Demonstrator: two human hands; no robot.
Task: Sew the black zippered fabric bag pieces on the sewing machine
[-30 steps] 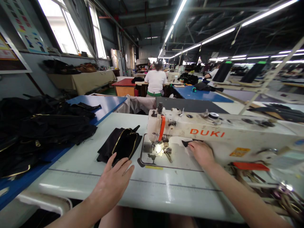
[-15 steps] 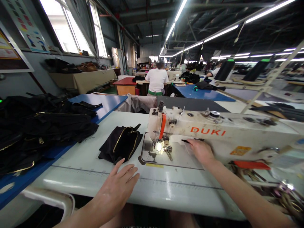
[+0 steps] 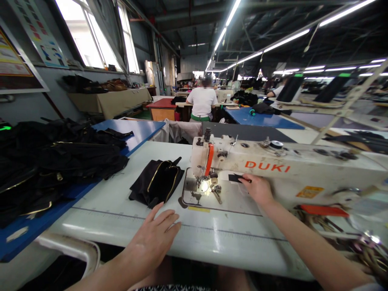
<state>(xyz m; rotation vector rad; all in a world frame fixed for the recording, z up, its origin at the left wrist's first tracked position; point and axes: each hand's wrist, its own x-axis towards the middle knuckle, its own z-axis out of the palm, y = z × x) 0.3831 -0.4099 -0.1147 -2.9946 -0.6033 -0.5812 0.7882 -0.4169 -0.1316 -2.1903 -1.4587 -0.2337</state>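
A black pouch with a gold zipper lies on the pale sewing table, its mouth gaping. At its near edge is my left hand, fingers spread and nothing in them; whether the fingertips touch the cloth I cannot tell. Under the arm of the white sewing machine, my right hand pinches a small flat black piece, perhaps fabric. That piece is to the right of the lit needle area, above the machine bed.
Black zippered cloth pieces are heaped on the blue table at the left. A person in a white shirt sits ahead with their back to me. Thread cones stand behind the machine, and a white curved rim is at lower left.
The small black piece has come further into view, its flat side now showing between my right fingers. My left hand stays beside the pouch. The whole view has shifted slightly.
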